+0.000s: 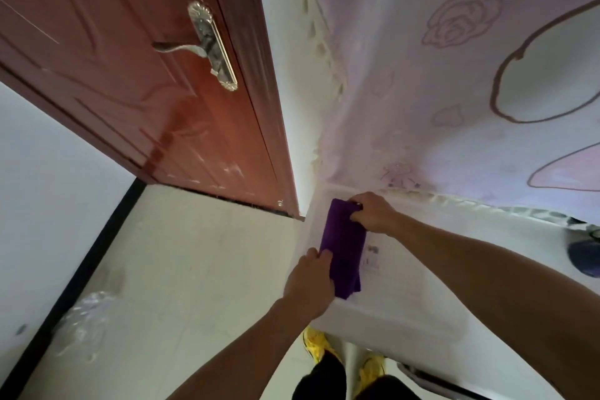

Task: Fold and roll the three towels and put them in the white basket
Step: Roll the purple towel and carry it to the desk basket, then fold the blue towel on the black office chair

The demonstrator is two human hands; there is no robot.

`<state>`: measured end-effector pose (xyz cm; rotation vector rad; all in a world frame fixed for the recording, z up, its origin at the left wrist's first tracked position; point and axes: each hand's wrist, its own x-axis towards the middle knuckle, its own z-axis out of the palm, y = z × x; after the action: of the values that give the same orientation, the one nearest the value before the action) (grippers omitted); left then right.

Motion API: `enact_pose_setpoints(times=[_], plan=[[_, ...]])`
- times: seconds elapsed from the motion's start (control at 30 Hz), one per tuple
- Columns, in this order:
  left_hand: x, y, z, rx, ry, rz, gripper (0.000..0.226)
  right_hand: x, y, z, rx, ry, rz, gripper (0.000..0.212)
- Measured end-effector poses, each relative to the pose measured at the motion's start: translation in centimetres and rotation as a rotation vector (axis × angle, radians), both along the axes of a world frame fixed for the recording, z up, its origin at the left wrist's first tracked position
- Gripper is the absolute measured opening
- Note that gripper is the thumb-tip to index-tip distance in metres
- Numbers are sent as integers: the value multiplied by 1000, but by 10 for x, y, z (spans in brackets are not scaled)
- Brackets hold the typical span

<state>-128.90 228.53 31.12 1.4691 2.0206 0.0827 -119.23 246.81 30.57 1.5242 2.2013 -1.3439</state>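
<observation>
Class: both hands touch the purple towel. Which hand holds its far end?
The right hand grips the purple towel's far end; the left hand holds the near edge.

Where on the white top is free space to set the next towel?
Bare white surface between the purple towel and the dark blue object, in front of the floral cloth. Crowded at the corner: left hand and right hand grip the towel.

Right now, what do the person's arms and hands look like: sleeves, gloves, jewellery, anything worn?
Both forearms are bare as far as the frame shows, with no sleeves in view. The left hand and right hand wear no gloves, and no watch, ring or bracelet shows. Lower down, dark trousers and yellow shoes are visible.
</observation>
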Motion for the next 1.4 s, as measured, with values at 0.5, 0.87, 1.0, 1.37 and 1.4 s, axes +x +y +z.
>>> enact_pose_setpoints(times=[0.5, 0.87, 1.0, 1.37, 1.4], plan=[[-5, 12, -20, -166, 78, -421, 46, 6, -18, -20, 678, -182, 567, 51], [13, -3, -7, -99, 298, -562, 55, 5, 5, -24, 240, -196, 578, 70], [29, -41, 10, 145, 242, -187, 56, 7, 8, -2, 376, -105, 521, 50], [50, -222, 75, -58, 379, 650, 30, -52, -147, 76, 635, 318, 997, 36], [54, -251, 82, -79, 390, 719, 31, -58, -177, 82, 661, 350, 1089, 36]])
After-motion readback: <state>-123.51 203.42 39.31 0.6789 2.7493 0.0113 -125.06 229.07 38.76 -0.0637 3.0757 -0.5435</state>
